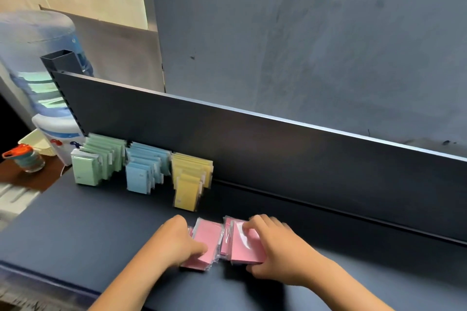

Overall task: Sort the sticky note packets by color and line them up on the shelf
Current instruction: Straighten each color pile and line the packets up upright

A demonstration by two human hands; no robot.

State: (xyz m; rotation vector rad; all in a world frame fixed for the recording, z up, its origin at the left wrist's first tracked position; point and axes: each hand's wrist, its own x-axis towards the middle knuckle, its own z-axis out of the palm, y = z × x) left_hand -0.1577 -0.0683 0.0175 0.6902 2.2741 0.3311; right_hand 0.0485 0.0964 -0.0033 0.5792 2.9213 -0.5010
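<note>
Three rows of wrapped sticky note packets stand upright on the dark shelf (75, 222), running back to its rear panel: green packets (86, 171) at the left, blue packets (137, 179) beside them, yellow packets (186, 193) to their right. Pink packets lie flat near the shelf's front in two piles. My left hand (174, 240) grips the left pink pile (206, 237) from its left side. My right hand (273, 247) holds the right pink pile (242, 250), fingers over its top and thumb under its near edge.
The shelf's dark back panel (278, 154) rises behind the rows. A water dispenser (38, 70) stands off the shelf's left end, with a glass jar (27, 159) and a cream tray (38, 144) on a brown surface. The grey wall is behind.
</note>
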